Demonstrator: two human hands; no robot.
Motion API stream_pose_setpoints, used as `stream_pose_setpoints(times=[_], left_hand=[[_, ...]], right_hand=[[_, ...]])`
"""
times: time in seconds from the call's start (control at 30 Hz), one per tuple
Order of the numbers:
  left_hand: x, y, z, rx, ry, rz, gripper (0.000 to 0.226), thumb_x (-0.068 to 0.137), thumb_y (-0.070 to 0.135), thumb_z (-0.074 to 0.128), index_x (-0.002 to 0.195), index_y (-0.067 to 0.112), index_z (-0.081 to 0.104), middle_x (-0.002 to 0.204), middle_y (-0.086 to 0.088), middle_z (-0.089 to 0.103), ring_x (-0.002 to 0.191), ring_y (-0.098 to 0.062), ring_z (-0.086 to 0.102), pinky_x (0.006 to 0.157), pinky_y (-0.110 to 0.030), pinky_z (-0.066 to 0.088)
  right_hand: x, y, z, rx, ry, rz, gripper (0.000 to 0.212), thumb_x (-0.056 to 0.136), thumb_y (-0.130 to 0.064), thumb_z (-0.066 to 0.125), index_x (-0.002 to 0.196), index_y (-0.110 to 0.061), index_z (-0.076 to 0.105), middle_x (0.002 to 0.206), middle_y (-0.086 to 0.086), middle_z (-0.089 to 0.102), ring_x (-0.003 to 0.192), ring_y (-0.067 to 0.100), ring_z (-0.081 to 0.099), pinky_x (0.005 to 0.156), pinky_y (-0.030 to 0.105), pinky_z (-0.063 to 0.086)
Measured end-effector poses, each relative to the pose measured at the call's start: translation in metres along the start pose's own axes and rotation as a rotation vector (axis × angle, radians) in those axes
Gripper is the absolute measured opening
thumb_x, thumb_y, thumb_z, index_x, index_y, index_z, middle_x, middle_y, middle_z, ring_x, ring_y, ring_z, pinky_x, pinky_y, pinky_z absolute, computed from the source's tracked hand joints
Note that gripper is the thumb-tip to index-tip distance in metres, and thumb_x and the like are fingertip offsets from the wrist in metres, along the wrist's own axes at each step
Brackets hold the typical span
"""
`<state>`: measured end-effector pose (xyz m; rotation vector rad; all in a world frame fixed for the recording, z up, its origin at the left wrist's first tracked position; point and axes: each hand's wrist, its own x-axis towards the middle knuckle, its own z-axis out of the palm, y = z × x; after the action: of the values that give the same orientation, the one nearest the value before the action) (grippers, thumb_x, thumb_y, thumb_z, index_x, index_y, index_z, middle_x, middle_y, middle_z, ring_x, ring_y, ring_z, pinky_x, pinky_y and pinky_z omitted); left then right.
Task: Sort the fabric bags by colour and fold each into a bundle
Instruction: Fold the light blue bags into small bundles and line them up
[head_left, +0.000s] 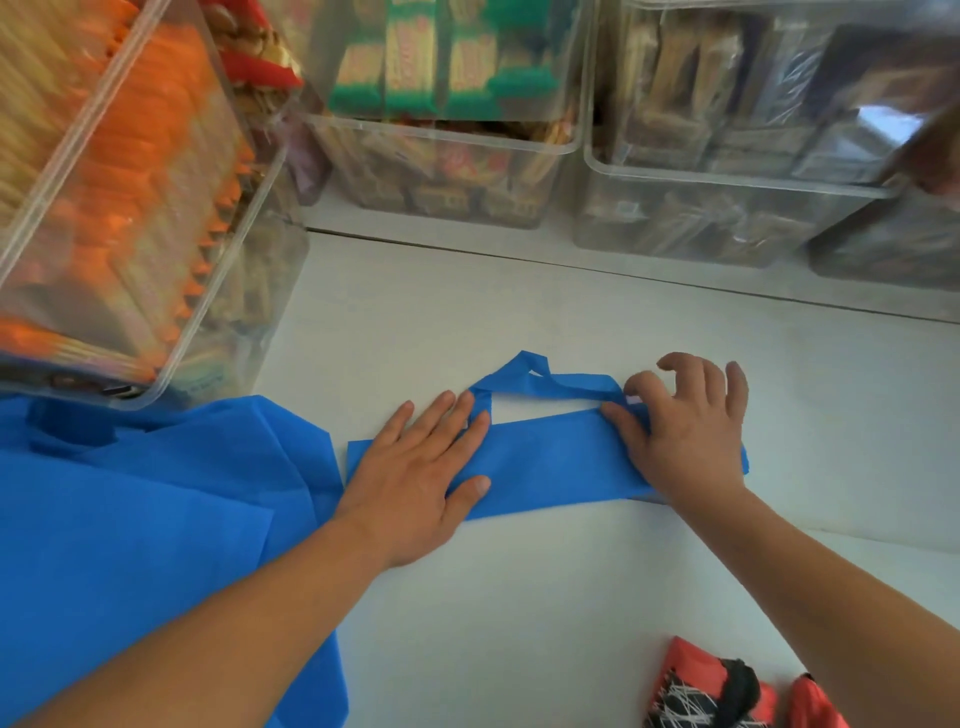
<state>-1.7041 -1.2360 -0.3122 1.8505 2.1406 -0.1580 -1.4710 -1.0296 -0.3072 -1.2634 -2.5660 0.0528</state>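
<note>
While the left hand (415, 470) pressed flat on the folded blue bag (550, 467), the right hand (683, 434) pinched its handle (571, 386) at 3 o'clock.

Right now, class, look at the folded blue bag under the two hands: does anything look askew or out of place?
Yes. The handle is twisted and kinked beyond the far edge of the folded blue bag instead of lying flat; the right hand pinches one end, and the left hand presses the bag flat.
</note>
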Motion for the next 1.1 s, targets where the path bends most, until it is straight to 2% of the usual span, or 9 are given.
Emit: stream_pose_setpoints(times=[0.13,0.27,0.37,0.47,0.7,0.83,0.9,1.0,1.1], left_hand=[[0.002,0.009,-0.002,-0.043,-0.017,-0.082,0.07,0.102,0.061,0.003,0.164,0.03,-0.003,0.17,0.006,-0.017,0.157,-0.014,-0.016,0.127,-0.048,-0.003],[0.0,0.02,-0.017,-0.042,-0.116,-0.114,0.08,0.087,0.062,-0.016,0.161,0.033,-0.015,0.168,0.002,-0.026,0.156,-0.018,-0.022,0.128,-0.046,-0.004],[-0.015,0.008,-0.031,-0.126,-0.018,-0.149,0.082,0.09,0.063,0.004,0.162,0.028,0.025,0.167,-0.001,0.028,0.151,-0.026,0.031,0.117,-0.045,0.033],[-0.039,-0.007,-0.023,-0.145,0.151,-0.228,0.071,0.091,0.066,0.038,0.142,0.02,0.055,0.119,0.002,0.062,0.105,-0.026,0.06,0.089,-0.044,0.049],[-0.029,0.004,-0.037,-0.327,0.032,-0.286,0.056,0.095,0.051,0.063,0.147,0.034,0.047,0.129,0.009,0.053,0.124,-0.02,0.044,0.104,-0.038,0.032],[-0.044,0.014,-0.036,-0.698,0.081,-0.294,0.042,0.102,0.024,0.056,0.144,0.023,0.053,0.123,0.003,0.059,0.113,-0.02,0.059,0.099,-0.037,0.047],[-0.054,0.02,-0.036,-0.923,0.124,-0.37,0.04,0.1,0.017,0.057,0.138,0.027,0.059,0.113,0.007,0.066,0.101,-0.012,0.065,0.089,-0.029,0.053],[-0.064,0.029,-0.049,-1.259,0.121,-0.582,0.037,0.099,0.01,0.06,0.127,0.034,0.063,0.092,0.006,0.07,0.075,-0.007,0.068,0.07,-0.023,0.057],[-0.075,0.03,-0.052,-1.428,0.039,-0.669,0.03,0.096,0.012,0.066,0.121,0.029,0.067,0.101,0.002,0.074,0.095,-0.017,0.074,0.093,-0.035,0.059]], right_hand=[[-0.037,-0.059,-0.025,-0.034,-0.046,-0.008,0.06,0.099,-0.055,0.049,0.153,-0.028,0.048,0.164,0.018,0.031,0.154,0.046,0.018,0.124,0.064,0.001],[-0.048,-0.079,-0.007,-0.026,-0.438,0.146,0.076,0.094,-0.077,0.012,0.162,-0.045,0.012,0.173,0.003,-0.012,0.158,0.036,-0.011,0.123,0.064,-0.008],[-0.033,-0.064,0.011,0.003,-0.484,0.113,0.078,0.088,-0.082,0.004,0.16,-0.051,0.005,0.171,-0.006,-0.019,0.158,0.03,-0.015,0.123,0.059,-0.012],[-0.022,-0.055,0.017,0.009,-0.498,0.038,0.078,0.087,-0.084,0.006,0.159,-0.055,0.005,0.171,-0.01,-0.018,0.158,0.026,-0.015,0.123,0.057,-0.013],[-0.012,-0.062,0.015,-0.175,-0.325,-0.061,0.07,0.094,-0.081,0.019,0.157,-0.051,0.024,0.173,0.005,0.006,0.158,0.039,0.002,0.124,0.059,-0.013],[-0.018,-0.095,0.01,-0.043,-0.04,-0.067,0.05,0.088,-0.04,0.076,0.135,-0.027,0.063,0.128,0.016,0.056,0.111,0.044,0.057,0.099,0.056,0.048],[-0.038,-0.102,0.005,0.195,-0.009,-0.116,0.04,0.086,-0.022,0.07,0.126,-0.023,0.068,0.111,0.007,0.062,0.096,0.037,0.062,0.077,0.048,0.058],[-0.085,-0.1,-0.006,0.475,-0.334,-0.272,0.077,0.071,-0.016,0.053,0.147,-0.026,0.054,0.155,0.006,0.049,0.145,0.033,0.043,0.117,0.05,0.039],[-0.112,-0.099,-0.016,0.479,-0.456,-0.311,0.08,0.082,-0.049,0.067,0.156,-0.039,0.039,0.169,0.0,0.025,0.158,0.026,0.02,0.126,0.047,0.02]])
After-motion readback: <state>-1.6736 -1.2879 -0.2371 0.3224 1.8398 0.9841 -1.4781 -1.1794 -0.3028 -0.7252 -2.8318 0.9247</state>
